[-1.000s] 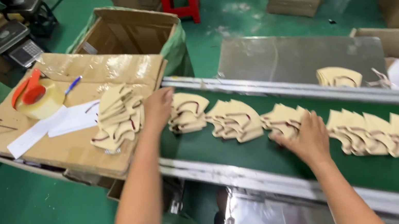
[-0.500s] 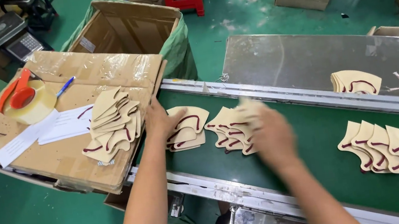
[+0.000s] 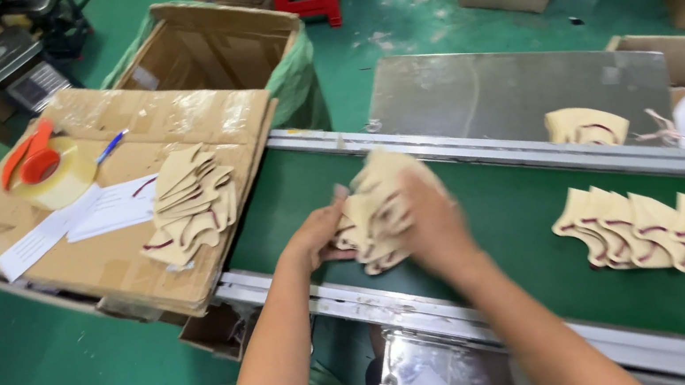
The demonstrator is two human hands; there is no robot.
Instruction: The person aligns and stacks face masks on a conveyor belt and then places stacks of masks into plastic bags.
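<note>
Both of my hands hold one bunch of beige fabric pieces with dark red trim (image 3: 376,206) just above the green conveyor belt (image 3: 508,223). My left hand (image 3: 317,236) grips the bunch from the left side. My right hand (image 3: 432,224) covers it from the right and top. A stack of the same beige pieces (image 3: 188,205) lies on the flattened cardboard (image 3: 102,262) to my left. A row of overlapping pieces (image 3: 669,231) lies on the belt to the right.
A tape dispenser with an orange handle (image 3: 44,167), white papers (image 3: 70,224) and a blue pen (image 3: 111,146) sit on the cardboard. An open carton in a green bag (image 3: 220,49) stands behind. One more beige piece (image 3: 588,127) rests by the metal plate (image 3: 516,92).
My right hand swept the spread pieces leftward along the belt and met my left hand. The pieces that lay apart are now gathered into one bunch between both hands.
</note>
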